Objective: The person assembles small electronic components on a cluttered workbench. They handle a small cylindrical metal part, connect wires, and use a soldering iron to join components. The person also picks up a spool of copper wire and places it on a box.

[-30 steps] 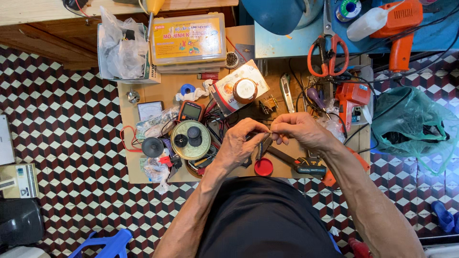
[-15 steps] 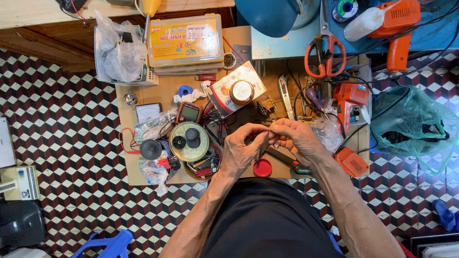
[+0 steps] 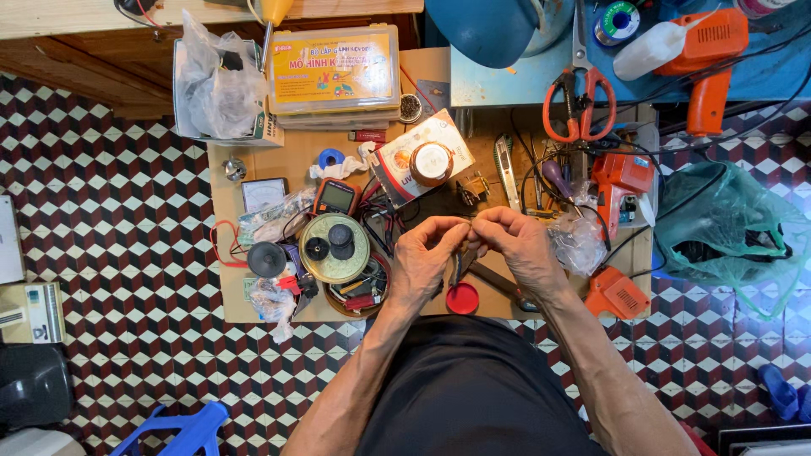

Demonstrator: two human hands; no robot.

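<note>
A small slim part (image 3: 464,253), too small to be identified, is pinched between the fingertips of the left hand (image 3: 427,257) and the right hand (image 3: 519,249), which are brought together above the near half of a low wooden worktable (image 3: 291,165). The fingers of both hands are curled and closed on the part, the thumbs pressed against the forefingers. Just below the fingers a red round lid (image 3: 462,298) is seen on the tabletop, touching nothing held. To the left of the fingers a brass-coloured round tin (image 3: 334,248) with two black knobs on it is set among tangled wires, and a multimeter (image 3: 336,197) lies just beyond it. Beyond the fingers a roll of tape (image 3: 432,162) rests on a printed packet, and farther off a clear plastic parts box (image 3: 334,74) is stacked at the table's far edge. To the right of the fingers crumpled clear plastic (image 3: 577,241) is found, with orange-handled scissors (image 3: 579,101) well beyond it on a blue surface. The table is surrounded by a floor of red, white and black cube-pattern tiles (image 3: 110,253), on which a green plastic bag (image 3: 726,228) lies at the far right.
</note>
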